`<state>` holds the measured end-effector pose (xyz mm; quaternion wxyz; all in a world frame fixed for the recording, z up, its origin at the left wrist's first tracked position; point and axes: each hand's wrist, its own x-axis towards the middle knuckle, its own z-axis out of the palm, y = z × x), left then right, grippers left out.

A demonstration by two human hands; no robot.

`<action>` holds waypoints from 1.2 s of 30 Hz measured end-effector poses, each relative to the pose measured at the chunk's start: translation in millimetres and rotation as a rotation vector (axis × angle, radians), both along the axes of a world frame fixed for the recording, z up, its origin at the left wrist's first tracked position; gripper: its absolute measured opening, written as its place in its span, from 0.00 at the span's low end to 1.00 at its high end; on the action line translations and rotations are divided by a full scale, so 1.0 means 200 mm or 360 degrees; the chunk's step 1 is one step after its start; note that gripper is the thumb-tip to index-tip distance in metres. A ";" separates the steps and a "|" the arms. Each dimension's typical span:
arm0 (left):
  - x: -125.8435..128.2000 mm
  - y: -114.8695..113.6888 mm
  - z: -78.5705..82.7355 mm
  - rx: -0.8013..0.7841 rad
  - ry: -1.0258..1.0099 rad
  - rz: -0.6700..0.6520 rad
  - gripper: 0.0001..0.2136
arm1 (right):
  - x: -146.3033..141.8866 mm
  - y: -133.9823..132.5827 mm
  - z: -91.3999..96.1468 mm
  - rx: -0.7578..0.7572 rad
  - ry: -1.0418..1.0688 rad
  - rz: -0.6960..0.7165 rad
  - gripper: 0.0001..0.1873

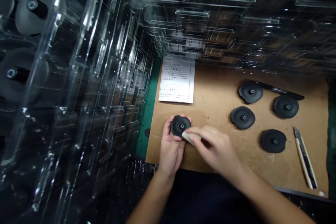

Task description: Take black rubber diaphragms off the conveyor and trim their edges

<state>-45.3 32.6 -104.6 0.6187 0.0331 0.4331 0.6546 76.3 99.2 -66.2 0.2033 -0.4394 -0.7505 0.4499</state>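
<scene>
My left hand (170,147) is wrapped round the edge of a black round part (177,125) with a short hollow stem at its centre, stem side up. In my right hand (214,147) a small pale block (190,137) is pinched between thumb and fingers. The block's tip meets the lower right of the black part, close to its stem. What the block is made of I cannot make out. To the right lie more black round parts, among them one at the upper left (250,92) and one at the lower right (273,141), stems up.
Cardboard (210,91) covers the green tabletop (150,122). A printed form (176,84) lies at the back left. On the right are a utility knife (306,161) and a black pen-like stick (280,90). Tall stacks of clear plastic trays (105,59) wall in the left and back.
</scene>
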 end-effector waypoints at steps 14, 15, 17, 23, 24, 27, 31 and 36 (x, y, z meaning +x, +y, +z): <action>0.00 0.00 0.00 0.0004 0.0090 -0.0005 0.23 | 0.00 -0.05 -0.01 0.0057 0.0054 -0.0104 0.12; 0.00 0.00 0.00 0.0015 0.0059 -0.0020 0.23 | 0.00 -0.05 -0.01 0.0058 0.0088 -0.0084 0.12; 0.00 0.00 0.00 0.0040 0.0048 -0.0029 0.23 | 0.00 -0.02 -0.03 0.0052 0.0116 -0.0096 0.11; -0.01 0.00 -0.01 0.0017 0.0134 0.0000 0.26 | -0.03 0.10 -0.04 0.0139 0.0105 -0.0168 0.13; -0.01 0.00 -0.01 0.0008 0.0136 0.0001 0.25 | -0.04 0.09 -0.03 0.0151 0.0115 -0.0110 0.13; -0.01 0.00 -0.01 0.0003 0.0102 -0.0015 0.26 | -0.07 0.05 -0.02 0.0133 0.0110 0.0052 0.12; -0.01 0.01 0.00 -0.0006 0.0112 0.0019 0.24 | -0.07 0.04 -0.04 0.0167 0.0150 0.0106 0.12; -0.01 0.01 -0.01 0.0035 0.0061 -0.0071 0.29 | 0.05 0.01 -0.02 0.0071 0.0162 0.0079 0.12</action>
